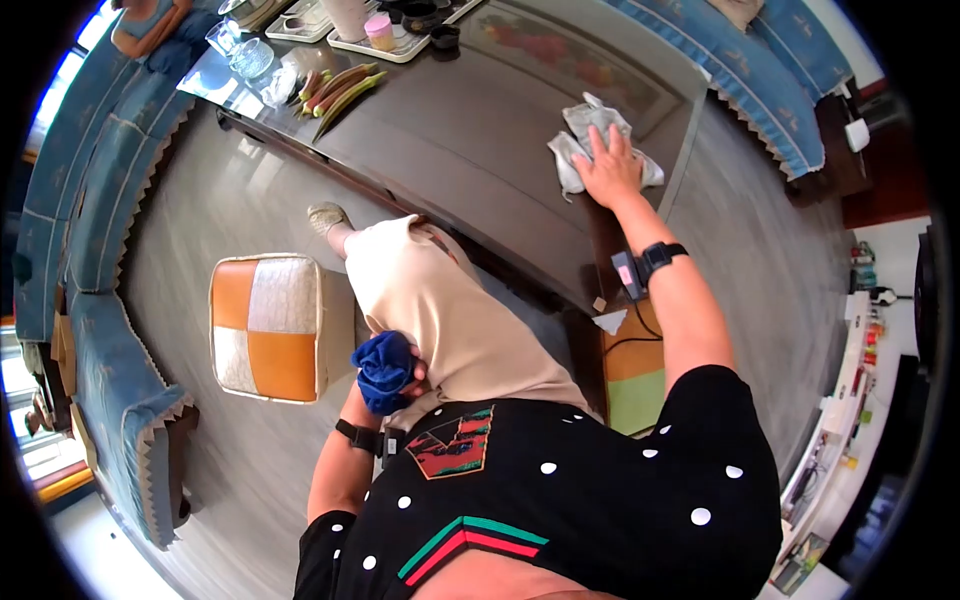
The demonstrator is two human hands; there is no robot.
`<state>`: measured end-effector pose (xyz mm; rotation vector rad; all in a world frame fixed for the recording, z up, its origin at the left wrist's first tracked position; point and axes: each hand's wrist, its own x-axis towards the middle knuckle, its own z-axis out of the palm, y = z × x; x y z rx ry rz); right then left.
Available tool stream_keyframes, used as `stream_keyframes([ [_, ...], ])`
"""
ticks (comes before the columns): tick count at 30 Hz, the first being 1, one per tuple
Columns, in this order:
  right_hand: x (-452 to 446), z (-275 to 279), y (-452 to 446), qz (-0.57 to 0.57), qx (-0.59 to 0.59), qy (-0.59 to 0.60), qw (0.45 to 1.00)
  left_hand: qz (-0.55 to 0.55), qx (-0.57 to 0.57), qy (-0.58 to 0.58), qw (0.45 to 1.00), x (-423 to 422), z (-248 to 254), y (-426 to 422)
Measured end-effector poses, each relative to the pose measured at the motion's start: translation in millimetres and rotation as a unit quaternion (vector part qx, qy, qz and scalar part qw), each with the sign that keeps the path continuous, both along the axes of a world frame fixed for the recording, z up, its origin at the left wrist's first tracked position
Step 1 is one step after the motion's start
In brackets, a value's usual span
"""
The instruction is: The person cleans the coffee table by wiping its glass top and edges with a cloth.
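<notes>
My right hand (608, 168) lies on a whitish-grey cloth (592, 118) at the right end of the glass-topped table (450, 130). Its fingers are stretched out and spread, pressing the crumpled cloth against the glass. Close to my lap, my left hand (417, 378) is closed around a bunched dark blue cloth (383, 372). Part of that hand is hidden behind the blue cloth.
Long reddish-green pods (343, 92) lie near the table's left end. Trays (400, 48) with cups stand at the far edge, beside glassware (250, 58). A checkered stool (268, 328) stands on the floor at left. Blue sofas (120, 200) flank the table; a person (150, 30) sits back left.
</notes>
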<state>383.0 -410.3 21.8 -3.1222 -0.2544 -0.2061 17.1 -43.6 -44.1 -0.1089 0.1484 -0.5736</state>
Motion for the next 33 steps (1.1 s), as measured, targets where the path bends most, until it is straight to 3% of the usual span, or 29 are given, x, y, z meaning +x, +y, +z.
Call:
stream_keyframes([
  [14,-18.8,26.4,267.9,0.236,0.049,0.136,0.961,-0.004,0.050,-0.037,0.998,5.5,7.6,-2.5],
  [20,-27.5,35.9,280.1,0.265,0.018,0.142,0.954,0.004,0.108,-0.007,0.994,-8.4,5.2,3.5],
  [26,-48.5,17.3,286.2,0.271,-0.027,0.089,0.958,0.026,0.062,-0.018,0.998,-5.7,14.6,-2.9],
  [33,-60.6,-2.3,274.7,0.325,0.018,0.021,0.945,0.029,0.032,-0.014,0.999,-9.6,6.5,1.4],
])
